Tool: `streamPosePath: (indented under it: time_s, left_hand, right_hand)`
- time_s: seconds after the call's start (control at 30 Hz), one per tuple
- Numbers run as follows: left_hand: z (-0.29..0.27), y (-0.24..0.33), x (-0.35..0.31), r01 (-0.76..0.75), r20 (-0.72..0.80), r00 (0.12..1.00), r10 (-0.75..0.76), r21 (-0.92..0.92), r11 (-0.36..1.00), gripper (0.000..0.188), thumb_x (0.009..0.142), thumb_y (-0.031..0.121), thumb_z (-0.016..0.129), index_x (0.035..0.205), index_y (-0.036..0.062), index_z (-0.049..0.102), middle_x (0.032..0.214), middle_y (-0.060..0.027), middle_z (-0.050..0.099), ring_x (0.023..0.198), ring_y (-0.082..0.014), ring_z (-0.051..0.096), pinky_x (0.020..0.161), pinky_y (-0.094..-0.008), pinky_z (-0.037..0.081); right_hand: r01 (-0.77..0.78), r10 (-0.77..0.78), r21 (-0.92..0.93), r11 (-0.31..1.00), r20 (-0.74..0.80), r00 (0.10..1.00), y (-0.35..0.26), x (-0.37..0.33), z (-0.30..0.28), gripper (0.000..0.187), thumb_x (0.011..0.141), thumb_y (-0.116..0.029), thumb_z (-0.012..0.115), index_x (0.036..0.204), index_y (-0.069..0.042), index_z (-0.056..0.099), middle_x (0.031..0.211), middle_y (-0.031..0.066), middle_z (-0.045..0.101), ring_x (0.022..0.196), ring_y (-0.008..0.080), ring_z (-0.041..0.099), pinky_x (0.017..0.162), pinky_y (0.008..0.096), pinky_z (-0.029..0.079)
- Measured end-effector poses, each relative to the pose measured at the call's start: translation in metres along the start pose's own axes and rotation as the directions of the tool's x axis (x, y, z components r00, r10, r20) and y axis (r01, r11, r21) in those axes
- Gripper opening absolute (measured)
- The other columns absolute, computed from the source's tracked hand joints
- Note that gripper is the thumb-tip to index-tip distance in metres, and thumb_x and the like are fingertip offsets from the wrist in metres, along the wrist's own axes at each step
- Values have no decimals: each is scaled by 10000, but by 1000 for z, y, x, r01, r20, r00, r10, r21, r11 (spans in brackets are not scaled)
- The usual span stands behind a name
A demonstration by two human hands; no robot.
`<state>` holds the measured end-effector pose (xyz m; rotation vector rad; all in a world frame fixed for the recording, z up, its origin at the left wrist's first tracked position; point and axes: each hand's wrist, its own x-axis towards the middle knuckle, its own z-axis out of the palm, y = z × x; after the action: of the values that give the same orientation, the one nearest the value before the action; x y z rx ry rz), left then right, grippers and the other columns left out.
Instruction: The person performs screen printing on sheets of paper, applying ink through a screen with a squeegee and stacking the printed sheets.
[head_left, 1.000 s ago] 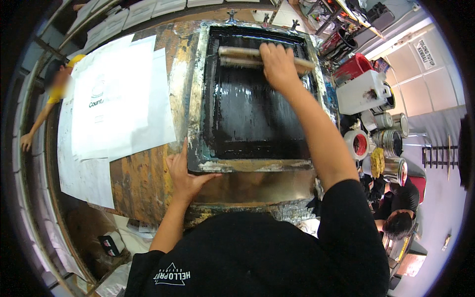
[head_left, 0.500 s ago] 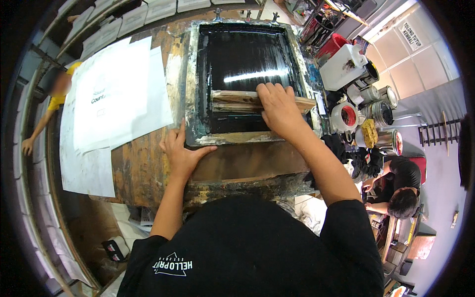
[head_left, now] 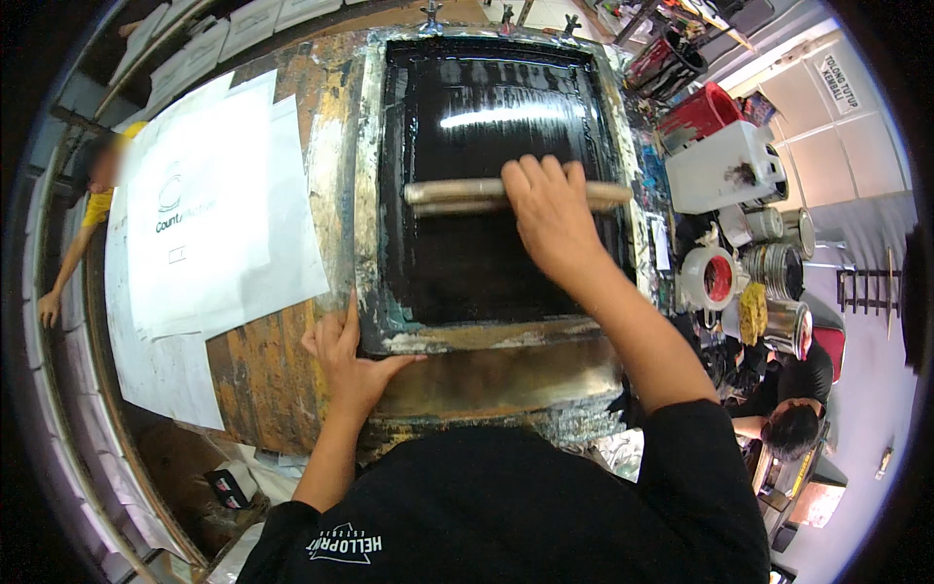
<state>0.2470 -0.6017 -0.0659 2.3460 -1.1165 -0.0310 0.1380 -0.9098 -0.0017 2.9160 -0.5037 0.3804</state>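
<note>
A screen printing frame [head_left: 368, 224] lies on the worktable, its mesh [head_left: 496, 268] covered with wet black ink. My right hand [head_left: 559, 219] is closed round the wooden handle of a squeegee [head_left: 449, 192], which lies crosswise over the middle of the mesh. The squeegee and fingers are slightly blurred. At the frame's near left corner rests my left hand [head_left: 345, 370], thumb and forefinger spread along the two edges. It holds nothing. What lies under the frame is hidden.
White printed sheets [head_left: 214, 214] overlap on the stained table [head_left: 258, 375] at left. Along the right stand a white jerrycan [head_left: 725, 170], a red bucket [head_left: 699, 117], ink tubs and cans, and a yellow sponge [head_left: 753, 313]. Two other people are at the far left and right.
The squeegee in my right hand has moved away from me across the mesh. My left hand stays at the frame's corner. The whole view has shifted, so the frame appears larger and lower.
</note>
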Motion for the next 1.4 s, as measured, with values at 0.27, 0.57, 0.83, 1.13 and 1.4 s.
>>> streamPosePath:
  time_s: [0.27, 0.57, 0.83, 1.13, 1.4]
  left_hand:
    - [-4, -5, 0, -21, 11, 1000, 21, -17, 1000, 1220, 474, 666, 891, 1445, 15, 543, 966, -54, 550, 961, -240, 489, 923, -426, 288]
    - [-3, 3, 6, -108, -113, 988, 102, -53, 993, 1234, 478, 708, 855, 1454, 24, 536, 920, -39, 584, 905, -239, 513, 917, -414, 305]
    - [-4, 12, 2, -90, -197, 980, 17, -368, 925, 1181, 564, 488, 954, 1502, -7, 435, 1052, -102, 674, 980, -246, 602, 992, -411, 394]
    - [-79, 96, 78, -411, -464, 885, 46, -729, 547, 947, 944, 376, 735, 1577, -49, 174, 1322, -190, 549, 1181, -237, 571, 1006, -359, 474]
    - [-2, 36, 46, 558, 478, 822, -310, -786, 267, 977, 968, 535, 634, 1531, -129, 191, 1377, -308, 495, 1184, -345, 586, 1012, -397, 518]
  right_hand:
    - [24, -37, -78, 997, -161, 986, 78, 132, 72, 380, 781, -44, 666, 1131, -82, 523, 1069, 86, 610, 1043, 293, 589, 875, 485, 418]
    - [93, -92, -25, 995, 19, 996, 112, 146, 52, 585, 801, -121, 719, 1316, -51, 451, 1247, 144, 596, 1166, 348, 572, 935, 530, 437]
    - [101, -129, 187, 977, 146, 981, -12, -52, -77, 511, 772, -114, 732, 1214, -47, 482, 1053, 146, 556, 1031, 338, 548, 885, 465, 394]
    - [11, -25, -33, 999, -465, 885, -13, -12, -173, 308, 835, -322, 702, 989, -76, 600, 913, 113, 623, 917, 325, 599, 821, 467, 410]
    - [-136, 167, 121, 983, -299, 940, -12, 44, -238, 415, 973, -400, 540, 768, -39, 560, 717, 108, 603, 715, 250, 580, 746, 420, 464]
